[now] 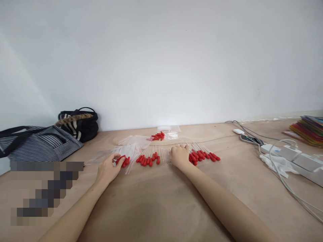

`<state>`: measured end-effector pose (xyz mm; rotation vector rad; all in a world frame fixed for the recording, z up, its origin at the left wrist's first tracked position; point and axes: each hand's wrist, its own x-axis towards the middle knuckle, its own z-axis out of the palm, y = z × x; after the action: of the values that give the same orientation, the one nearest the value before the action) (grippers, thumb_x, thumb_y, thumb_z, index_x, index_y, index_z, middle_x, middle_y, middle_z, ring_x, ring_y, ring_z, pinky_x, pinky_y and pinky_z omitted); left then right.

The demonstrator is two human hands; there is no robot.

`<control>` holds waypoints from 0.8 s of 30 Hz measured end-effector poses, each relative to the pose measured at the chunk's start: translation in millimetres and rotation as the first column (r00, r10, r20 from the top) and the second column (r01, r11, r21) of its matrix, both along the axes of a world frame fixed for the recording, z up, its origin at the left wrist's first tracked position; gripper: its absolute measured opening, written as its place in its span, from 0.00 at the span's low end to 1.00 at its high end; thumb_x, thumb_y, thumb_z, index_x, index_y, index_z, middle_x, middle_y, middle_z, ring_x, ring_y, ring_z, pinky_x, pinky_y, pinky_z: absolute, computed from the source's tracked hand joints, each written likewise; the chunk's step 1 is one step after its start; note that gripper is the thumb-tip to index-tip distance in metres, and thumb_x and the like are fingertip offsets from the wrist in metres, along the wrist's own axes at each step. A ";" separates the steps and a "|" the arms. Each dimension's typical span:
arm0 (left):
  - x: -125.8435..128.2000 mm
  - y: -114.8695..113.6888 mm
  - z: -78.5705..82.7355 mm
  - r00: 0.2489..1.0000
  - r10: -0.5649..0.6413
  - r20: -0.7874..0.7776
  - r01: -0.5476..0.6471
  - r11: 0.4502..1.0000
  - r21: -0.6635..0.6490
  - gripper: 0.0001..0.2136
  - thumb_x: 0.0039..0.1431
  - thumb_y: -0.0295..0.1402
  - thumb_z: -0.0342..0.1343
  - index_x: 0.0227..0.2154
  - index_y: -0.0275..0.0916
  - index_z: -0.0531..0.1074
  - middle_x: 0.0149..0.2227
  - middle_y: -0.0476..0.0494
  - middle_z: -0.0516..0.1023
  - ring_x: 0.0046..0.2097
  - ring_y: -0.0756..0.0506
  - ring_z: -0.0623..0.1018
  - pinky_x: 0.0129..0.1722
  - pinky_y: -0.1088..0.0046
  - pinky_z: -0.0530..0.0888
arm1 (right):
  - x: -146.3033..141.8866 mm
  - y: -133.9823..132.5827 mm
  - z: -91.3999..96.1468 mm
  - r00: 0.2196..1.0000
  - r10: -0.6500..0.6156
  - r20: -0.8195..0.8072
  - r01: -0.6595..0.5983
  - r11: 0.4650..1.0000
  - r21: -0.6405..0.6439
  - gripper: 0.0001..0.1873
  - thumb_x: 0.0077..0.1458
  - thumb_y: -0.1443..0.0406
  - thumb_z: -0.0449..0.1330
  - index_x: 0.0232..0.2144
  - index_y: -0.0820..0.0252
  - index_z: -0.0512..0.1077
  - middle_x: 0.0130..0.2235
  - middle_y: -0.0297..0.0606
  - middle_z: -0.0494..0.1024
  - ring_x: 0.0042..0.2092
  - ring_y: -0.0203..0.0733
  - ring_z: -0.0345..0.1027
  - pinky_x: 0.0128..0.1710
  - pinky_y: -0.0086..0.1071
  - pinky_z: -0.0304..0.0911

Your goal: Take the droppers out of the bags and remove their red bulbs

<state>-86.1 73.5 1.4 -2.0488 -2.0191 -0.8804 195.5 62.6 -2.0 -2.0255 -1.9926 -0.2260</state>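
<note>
A row of clear droppers with red rubber bulbs [148, 160] lies across the wooden table [156, 201]. My left hand [109, 168] rests at the row's left end, its fingers curled on red-bulbed droppers inside a clear plastic bag [126, 158]. Near the middle my right hand [179, 156] lies palm down with fingers curled over some droppers; what it grips is hidden. More droppers [204, 155] lie just right of it. Behind the row sit empty clear bags [135, 140] and a filled bag of droppers [161, 135].
A striped bag [37, 143] and a black bag [80, 125] stand at the back left by the white wall. At right are a phone [251, 139], a white power strip [292, 154] with cables, and a stack of coloured sheets [309, 129].
</note>
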 end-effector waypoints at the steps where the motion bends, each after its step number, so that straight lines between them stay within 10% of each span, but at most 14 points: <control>1: 2.0 -0.9 -0.6 0.999 -0.019 -0.042 0.021 0.998 0.057 0.12 0.49 0.42 0.49 0.30 0.39 0.70 0.32 0.43 0.77 0.35 0.42 0.74 0.33 0.70 0.69 | 1.4 -3.5 0.5 1.000 0.012 0.001 -0.012 1.000 0.013 0.13 0.53 0.67 0.50 0.28 0.62 0.74 0.32 0.48 0.76 0.40 0.48 0.64 0.40 0.42 0.42; 5: 24.7 -11.8 -0.9 0.953 -0.210 -0.217 0.253 0.947 0.196 0.11 0.53 0.39 0.48 0.27 0.39 0.71 0.32 0.42 0.75 0.37 0.42 0.72 0.40 0.66 0.66 | 12.9 -25.7 -5.7 0.993 0.114 0.001 -0.112 0.977 0.179 0.15 0.56 0.66 0.48 0.26 0.59 0.73 0.30 0.41 0.76 0.38 0.44 0.62 0.38 0.39 0.41; 10: 68.9 -27.0 -2.1 0.832 -0.425 -0.357 0.487 0.868 0.100 0.08 0.53 0.38 0.52 0.26 0.40 0.72 0.36 0.42 0.74 0.40 0.41 0.70 0.39 0.65 0.65 | 38.2 -61.4 -26.7 0.938 0.336 0.081 -0.331 0.804 0.494 0.13 0.53 0.67 0.52 0.19 0.60 0.69 0.22 0.34 0.70 0.32 0.37 0.57 0.38 0.37 0.39; 20: 90.6 -12.5 -8.0 0.628 -0.424 -0.652 0.659 0.736 0.156 0.09 0.56 0.28 0.49 0.23 0.36 0.71 0.34 0.40 0.75 0.38 0.41 0.71 0.35 0.65 0.64 | 47.9 -75.2 -33.5 0.899 0.430 0.082 -0.395 0.719 0.572 0.13 0.53 0.67 0.52 0.18 0.60 0.68 0.19 0.32 0.67 0.29 0.35 0.54 0.37 0.36 0.40; 24: 88.8 -17.4 -5.9 0.697 -0.332 -0.635 0.636 0.696 0.335 0.10 0.57 0.26 0.47 0.25 0.35 0.72 0.31 0.42 0.76 0.35 0.43 0.71 0.34 0.67 0.64 | 43.6 -76.6 -34.6 0.875 0.475 0.092 -0.435 0.690 0.579 0.12 0.53 0.67 0.53 0.19 0.59 0.68 0.19 0.31 0.67 0.29 0.35 0.53 0.36 0.36 0.40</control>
<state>2.7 56.2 -4.5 -2.1844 -0.7832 -0.7080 239.1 -14.0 -36.6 -1.0996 -1.9832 -0.5722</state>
